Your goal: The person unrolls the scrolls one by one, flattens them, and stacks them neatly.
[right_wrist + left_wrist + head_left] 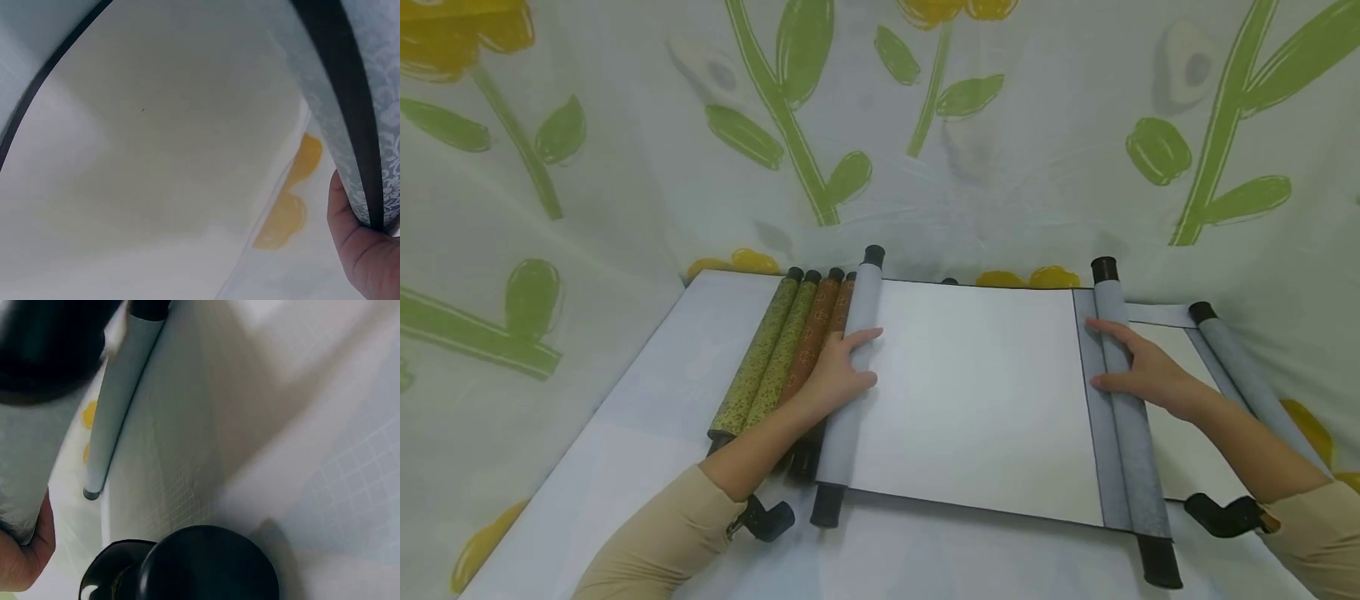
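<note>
A partly unrolled hanging scroll (973, 400) spans the middle of the head view, its blank cream paper bordered at the right by a grey-blue strip. My left hand (837, 367) grips its left roll (842, 442), thumb and fingers lying across it. At the other side, my right hand (1138, 367) holds the right roll (1131, 450), whose ends carry black knobs. In the right wrist view, fingers (353, 240) curl around the patterned grey roll (334, 119). The left wrist view catches part of the left hand (25, 562) against the grey roll (28, 462).
Several rolled scrolls, green (760, 358) and brown (812, 337), lie side by side left of the held one. Another opened scroll (1187, 392) with a grey roll (1247, 367) extends under the right forearm. Behind the white table (647, 400) hangs a flower-printed curtain (1037, 183).
</note>
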`<state>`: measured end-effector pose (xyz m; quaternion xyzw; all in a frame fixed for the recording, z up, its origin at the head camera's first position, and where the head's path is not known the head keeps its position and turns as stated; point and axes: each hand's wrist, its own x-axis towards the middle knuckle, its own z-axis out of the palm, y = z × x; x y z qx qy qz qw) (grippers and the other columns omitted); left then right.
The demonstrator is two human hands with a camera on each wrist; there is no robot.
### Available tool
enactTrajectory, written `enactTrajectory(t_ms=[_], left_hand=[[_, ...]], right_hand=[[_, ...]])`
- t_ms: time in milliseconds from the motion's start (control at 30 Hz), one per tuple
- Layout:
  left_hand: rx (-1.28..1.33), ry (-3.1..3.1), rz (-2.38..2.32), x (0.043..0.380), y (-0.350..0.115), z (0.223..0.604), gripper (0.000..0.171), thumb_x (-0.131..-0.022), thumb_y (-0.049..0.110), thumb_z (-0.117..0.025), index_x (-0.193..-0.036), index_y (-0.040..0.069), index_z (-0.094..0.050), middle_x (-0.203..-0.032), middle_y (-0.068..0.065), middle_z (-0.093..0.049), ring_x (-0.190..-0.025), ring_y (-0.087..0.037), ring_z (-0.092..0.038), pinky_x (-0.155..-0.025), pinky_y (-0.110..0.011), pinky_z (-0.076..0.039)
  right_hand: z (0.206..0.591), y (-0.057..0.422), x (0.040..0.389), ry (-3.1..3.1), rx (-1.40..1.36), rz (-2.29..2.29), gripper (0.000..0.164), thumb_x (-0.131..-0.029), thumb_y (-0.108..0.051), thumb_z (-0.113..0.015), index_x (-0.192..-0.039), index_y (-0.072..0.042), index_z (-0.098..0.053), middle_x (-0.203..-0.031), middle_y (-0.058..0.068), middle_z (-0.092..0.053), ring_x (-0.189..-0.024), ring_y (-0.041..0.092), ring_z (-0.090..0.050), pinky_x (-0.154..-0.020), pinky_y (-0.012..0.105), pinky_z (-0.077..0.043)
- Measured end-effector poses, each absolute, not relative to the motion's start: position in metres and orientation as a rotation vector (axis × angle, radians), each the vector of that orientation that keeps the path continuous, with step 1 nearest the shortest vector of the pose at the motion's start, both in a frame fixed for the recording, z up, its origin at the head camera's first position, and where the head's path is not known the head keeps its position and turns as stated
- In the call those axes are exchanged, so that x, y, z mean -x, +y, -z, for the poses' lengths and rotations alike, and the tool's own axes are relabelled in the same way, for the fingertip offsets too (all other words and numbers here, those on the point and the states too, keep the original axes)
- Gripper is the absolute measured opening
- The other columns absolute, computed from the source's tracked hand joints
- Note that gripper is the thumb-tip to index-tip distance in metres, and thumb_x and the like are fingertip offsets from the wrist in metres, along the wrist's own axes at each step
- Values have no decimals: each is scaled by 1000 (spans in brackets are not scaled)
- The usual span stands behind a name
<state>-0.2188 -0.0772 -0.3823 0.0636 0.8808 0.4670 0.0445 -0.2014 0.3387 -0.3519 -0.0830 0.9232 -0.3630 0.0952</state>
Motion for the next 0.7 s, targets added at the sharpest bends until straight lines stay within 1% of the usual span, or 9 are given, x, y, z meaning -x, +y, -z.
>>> enactTrajectory(t_ms=[100, 167, 267, 500, 567, 700], left_hand=[[-205, 2699, -1439, 219, -78, 384, 64, -74, 6, -71, -134, 18, -54, -132, -23, -37, -116, -38, -44, -93, -53, -41], [-208, 2703, -1446, 219, -79, 383, 64, -73, 8, -75, -133, 18, -54, -134, -23, -36, -118, -39, -44, -95, -55, -40], [-212, 2707, -1447, 220, -79, 383, 66, -72, 7, -76, -133, 18, -54, -135, -23, -36, -119, -39, -43, -96, -56, -39], [-235, 2705, -1463, 219, -79, 378, 70, -72, -6, -59, -137, 16, -48, -135, -24, -34, -118, -38, -41, -95, -54, -39], [-242, 2702, -1468, 219, -80, 376, 69, -73, -6, -56, -138, 16, -48, -135, -25, -34, -118, -38, -41, -95, -54, -39], [-258, 2687, -1464, 219, -82, 377, 68, -74, -2, -56, -139, 16, -47, -135, -26, -33, -118, -38, -40, -96, -55, -38]], right_hand=[[352, 342, 201, 2739, 257, 1077, 91, -80, -13, -73, -151, -7, -15, -150, 35, -8, -135, 56, -9, -96, 73, -19], [352, 343, 200, 2740, 264, 1080, 92, -80, -13, -73, -151, -7, -15, -150, 35, -8, -134, 56, -9, -96, 74, -18], [352, 344, 200, 2738, 265, 1084, 92, -80, -14, -73, -151, -7, -14, -151, 35, -7, -135, 56, -8, -96, 74, -18], [348, 346, 199, 2749, 266, 1097, 91, -80, -13, -73, -150, -6, -16, -151, 34, -8, -135, 55, -8, -97, 73, -17], [348, 347, 199, 2748, 264, 1093, 91, -80, -13, -73, -150, -6, -15, -151, 34, -7, -135, 56, -8, -97, 73, -17], [349, 349, 198, 2740, 238, 1068, 92, -81, -13, -73, -151, -6, -13, -150, 36, -5, -135, 57, -7, -96, 74, -18]])
